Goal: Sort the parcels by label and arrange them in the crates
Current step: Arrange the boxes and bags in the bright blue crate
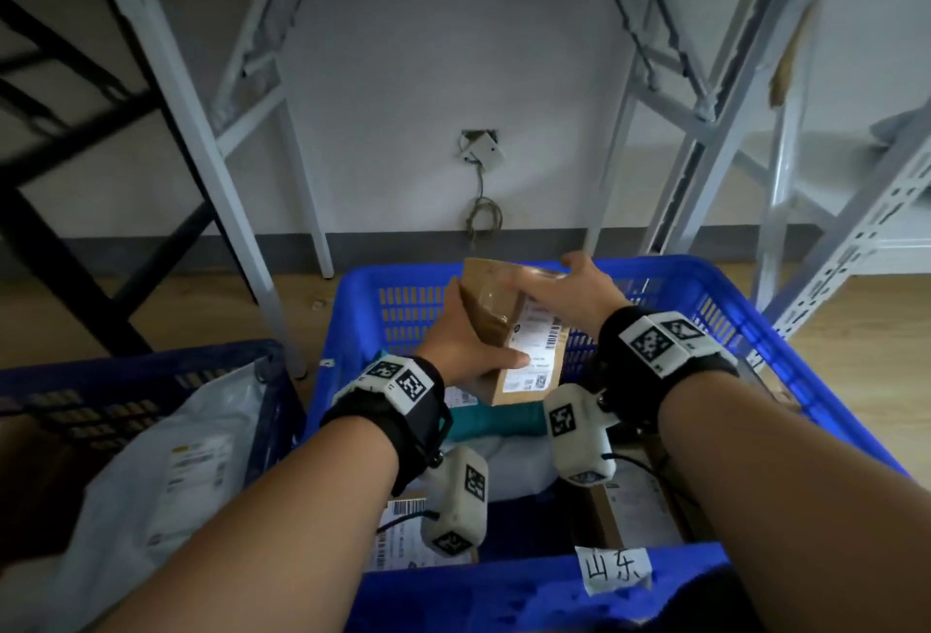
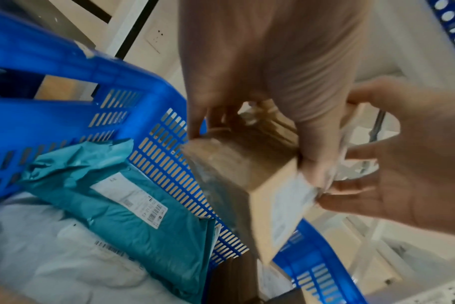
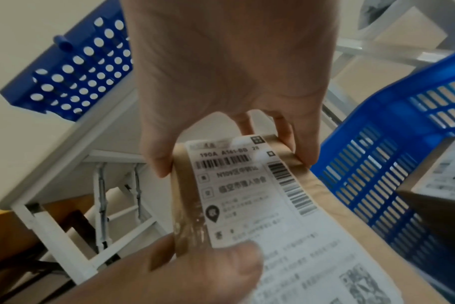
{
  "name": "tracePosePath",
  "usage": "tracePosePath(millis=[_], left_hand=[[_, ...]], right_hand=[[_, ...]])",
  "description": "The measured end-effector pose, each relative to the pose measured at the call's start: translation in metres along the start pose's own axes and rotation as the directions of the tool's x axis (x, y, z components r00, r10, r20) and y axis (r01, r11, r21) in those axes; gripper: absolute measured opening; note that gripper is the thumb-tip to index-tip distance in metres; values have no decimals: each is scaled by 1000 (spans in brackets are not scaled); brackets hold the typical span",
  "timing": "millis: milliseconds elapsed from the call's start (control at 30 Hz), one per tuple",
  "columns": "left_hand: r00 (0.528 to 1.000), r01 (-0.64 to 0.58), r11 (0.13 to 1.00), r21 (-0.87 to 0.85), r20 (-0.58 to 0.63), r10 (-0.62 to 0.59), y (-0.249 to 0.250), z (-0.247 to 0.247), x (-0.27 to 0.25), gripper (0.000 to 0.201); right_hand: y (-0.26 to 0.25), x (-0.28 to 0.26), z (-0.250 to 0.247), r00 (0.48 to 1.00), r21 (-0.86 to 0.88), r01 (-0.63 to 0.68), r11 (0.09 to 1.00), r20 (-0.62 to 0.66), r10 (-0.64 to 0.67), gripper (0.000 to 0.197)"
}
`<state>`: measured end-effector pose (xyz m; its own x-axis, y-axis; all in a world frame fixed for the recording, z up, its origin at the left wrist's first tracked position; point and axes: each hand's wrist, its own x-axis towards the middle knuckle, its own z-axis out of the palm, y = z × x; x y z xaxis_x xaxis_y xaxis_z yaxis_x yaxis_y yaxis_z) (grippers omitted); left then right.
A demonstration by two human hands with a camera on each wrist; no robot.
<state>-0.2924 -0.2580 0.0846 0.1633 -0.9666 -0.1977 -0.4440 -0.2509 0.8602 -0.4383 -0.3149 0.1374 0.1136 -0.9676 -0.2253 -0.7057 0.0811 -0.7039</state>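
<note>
A brown cardboard parcel (image 1: 496, 317) with a white shipping label (image 3: 244, 197) is held tilted in the air over the far half of the big blue crate (image 1: 715, 289). My left hand (image 1: 473, 352) grips its near end, thumb pressed on the label. My right hand (image 1: 559, 285) grips its far end, with the thumb (image 3: 159, 162) on one side and fingers (image 3: 303, 153) on the other. A paper tag (image 1: 612, 569) with handwritten characters is stuck on this crate's near rim. Inside lie a teal mailer (image 2: 133, 205), a white mailer (image 2: 39, 246) and labelled cardboard boxes (image 1: 635, 506).
A darker blue crate (image 1: 126, 370) on my left holds a grey-white mailer (image 1: 166, 461). White folding-table legs (image 1: 201, 138) stand behind the crates, metal shelving (image 1: 856, 239) at right. Another perforated blue basket (image 3: 73, 78) sits on a table top. Wooden floor surrounds the crates.
</note>
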Motion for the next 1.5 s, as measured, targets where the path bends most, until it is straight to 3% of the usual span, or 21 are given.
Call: tracePosePath(millis=[67,200,300,367,467,567,700,1300,1500], left_hand=[[998,46,999,-2,-40,-47,2,-11,-9,99],[993,95,987,-133,-60,-103,1,-37,-22,60],[990,130,979,-159,-29,-136,-4,-50,-28,78],[990,136,976,-173,-3,-138,-7,-55,-31,90],[992,127,946,-299,26,-125,-5,-63,-38,73],[991,131,916,-380,82,-108,-4,-72,-41,47],[989,122,911,-394,127,-77,-11,-82,-40,50],[986,129,914,-385,147,-78,-23,-91,-30,56],[994,102,917,-386,69,-82,-12,-92,-37,54]], right_hand=[[-5,-8,4,1000,69,19,997,4,-19,113],[-6,-21,6,997,181,72,981,-20,-69,82],[-3,-27,9,989,201,149,968,-15,-149,84],[-3,-29,12,990,295,125,947,30,-140,84],[-3,-31,15,985,522,2,853,145,-91,57],[-3,-35,18,952,593,-96,800,289,-100,33],[-4,-34,25,926,610,-142,780,360,-114,19],[-14,-33,39,932,613,-150,776,350,-97,27],[-15,-20,47,945,627,-135,767,314,-90,49]])
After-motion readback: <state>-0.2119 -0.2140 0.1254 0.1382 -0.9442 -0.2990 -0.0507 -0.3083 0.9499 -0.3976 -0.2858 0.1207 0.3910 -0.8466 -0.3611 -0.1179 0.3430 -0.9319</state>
